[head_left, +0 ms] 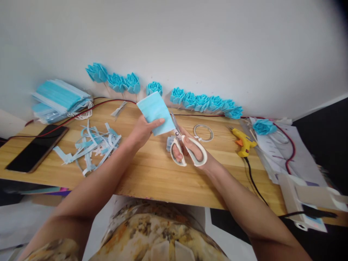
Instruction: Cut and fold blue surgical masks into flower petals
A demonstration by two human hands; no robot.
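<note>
My left hand (145,131) pinches a light blue rectangular sheet (154,108) that looks like face-mask fabric, thumb on its front. The sheet is tilted above the middle of the table. In my right hand (191,146) is a pair of white-handled scissors (201,154), fingers through the loops. The blades stand partly apart at the sheet's right edge; whether they touch it I cannot tell. Below the sheet, a small clear box (170,143) is partly hidden. Left of my hands lies a pile of cut blue and white strips (95,145).
Several blue fabric flowers (202,103) on stems line the wall. Stacked face masks (61,96) and a phone (36,148) are at left. At right are a yellow glue gun (243,142), a wire ring (203,133), papers, another blue flower (264,127) and a white power strip (292,192).
</note>
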